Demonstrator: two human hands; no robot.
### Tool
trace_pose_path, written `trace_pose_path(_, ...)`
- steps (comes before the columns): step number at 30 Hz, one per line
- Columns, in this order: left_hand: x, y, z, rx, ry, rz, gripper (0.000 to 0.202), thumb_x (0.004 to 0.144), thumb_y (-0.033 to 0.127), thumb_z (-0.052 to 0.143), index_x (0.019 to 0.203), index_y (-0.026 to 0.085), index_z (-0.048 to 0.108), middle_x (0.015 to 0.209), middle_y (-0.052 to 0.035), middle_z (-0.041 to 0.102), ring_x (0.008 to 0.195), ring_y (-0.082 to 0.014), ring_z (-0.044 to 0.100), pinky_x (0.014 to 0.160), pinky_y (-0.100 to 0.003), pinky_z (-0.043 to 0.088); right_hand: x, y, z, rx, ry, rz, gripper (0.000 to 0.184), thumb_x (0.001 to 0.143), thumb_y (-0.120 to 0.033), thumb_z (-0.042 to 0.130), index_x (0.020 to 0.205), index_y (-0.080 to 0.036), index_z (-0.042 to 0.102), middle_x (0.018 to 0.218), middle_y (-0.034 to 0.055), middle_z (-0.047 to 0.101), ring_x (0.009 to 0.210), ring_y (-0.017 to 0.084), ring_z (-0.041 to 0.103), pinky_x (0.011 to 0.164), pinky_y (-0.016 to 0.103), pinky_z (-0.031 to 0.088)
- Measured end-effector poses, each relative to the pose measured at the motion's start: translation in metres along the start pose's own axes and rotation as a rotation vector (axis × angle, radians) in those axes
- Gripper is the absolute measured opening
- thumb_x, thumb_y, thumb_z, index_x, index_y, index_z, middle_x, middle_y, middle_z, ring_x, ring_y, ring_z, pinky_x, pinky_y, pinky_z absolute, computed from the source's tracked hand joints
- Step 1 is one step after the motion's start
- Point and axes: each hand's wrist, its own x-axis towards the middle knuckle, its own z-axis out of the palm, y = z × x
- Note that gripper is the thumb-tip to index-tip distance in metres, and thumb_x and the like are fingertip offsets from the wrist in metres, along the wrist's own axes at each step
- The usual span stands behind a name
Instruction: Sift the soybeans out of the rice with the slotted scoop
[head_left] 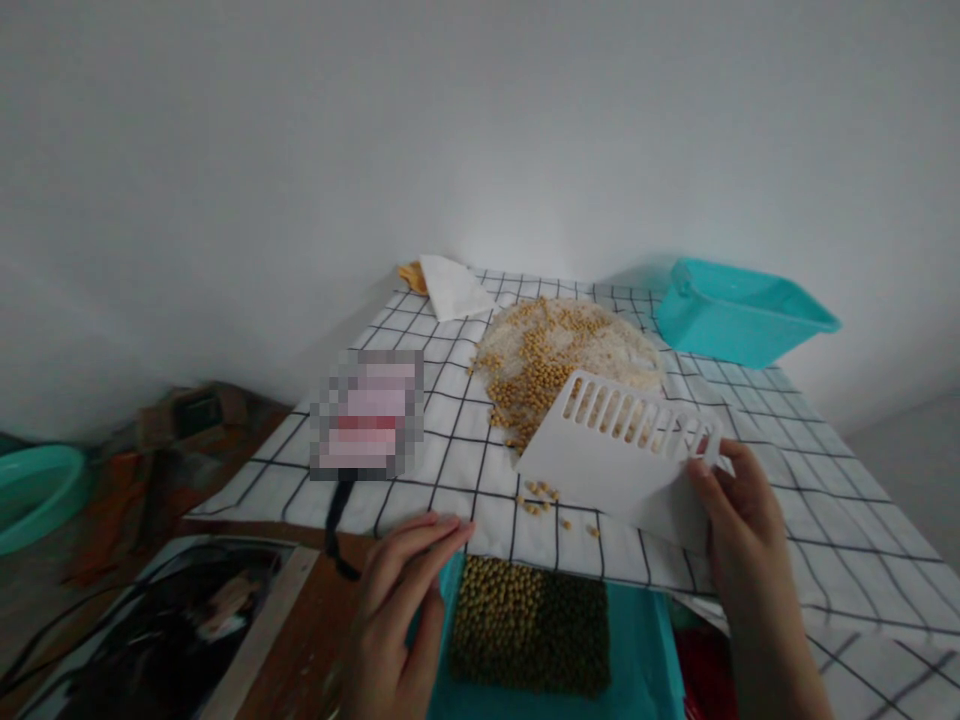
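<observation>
My right hand (739,500) is closed on the right end of a white slotted plastic board (600,455), which leans over the near side of a round pale mat (630,350). Yellow soybeans (544,360) lie scattered over the mat's left and middle. Several loose beans (538,497) sit on the cloth in front of the board. My left hand (409,600) has its fingers stretched out at the cloth's front edge, beside a teal tray (645,640). In that tray are yellow beans (491,610) on the left and dark green beans (574,630) on the right.
An empty-looking teal basin (742,315) stands at the back right of the checked cloth (442,430). A folded white cloth (457,288) lies at the back left, a blurred-out pink item (367,415) nearer. Cables and a green basin (37,495) are at the lower left.
</observation>
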Motion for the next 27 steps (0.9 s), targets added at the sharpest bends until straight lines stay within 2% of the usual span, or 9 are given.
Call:
trace_pose_path(8,0.0001,-0.0002,-0.0004,-0.005,-0.002,-0.006,0.046,0.093,0.002,0.038,0.127,0.028,0.055,0.123,0.0014,0.053,0.123,-0.0092,0.047,0.109,-0.020,0.034,-0.0003,-0.0025,0.0004,-0.019,-0.039,0.036,0.034,0.078,-0.044,0.073,0.104,-0.027,0.059,0.079,0.0000,0.071,0.053,0.012,0.058,0.043,0.019,0.042)
trace_pose_path(14,-0.0012,0.0008,-0.0005,-0.013,0.006,-0.025,0.046,0.093,0.003,0.039,0.127,0.029,0.056,0.123,0.0021,0.055,0.122,-0.0097,0.048,0.108,-0.020,0.035,0.0001,-0.0041,0.0003,-0.023,-0.060,0.047,0.032,0.078,-0.043,0.074,0.102,-0.027,0.060,0.073,-0.0018,0.068,0.047,0.009,0.051,0.038,0.016,0.035)
trace_pose_path(21,-0.0013,-0.0002,0.0008,-0.004,0.017,-0.041,0.046,0.091,0.005,0.042,0.126,0.031,0.058,0.122,0.0006,0.058,0.121,-0.0146,0.051,0.105,-0.028,0.042,0.0000,-0.0060,0.0015,-0.026,-0.077,0.045,0.032,0.079,-0.042,0.074,0.103,-0.026,0.060,0.072,-0.0018,0.067,0.048,0.010,0.052,0.041,0.017,0.040)
trace_pose_path(27,-0.0018,-0.0017,0.0007,-0.009,-0.012,-0.028,0.047,0.092,0.004,0.040,0.129,0.030,0.055,0.125,0.0003,0.055,0.125,-0.0129,0.046,0.107,-0.025,0.037,-0.0010,-0.0067,0.0003,-0.042,-0.099,0.051,0.028,0.080,-0.042,0.072,0.100,-0.027,0.060,0.070,-0.0025,0.066,0.044,0.008,0.046,0.037,0.017,0.032)
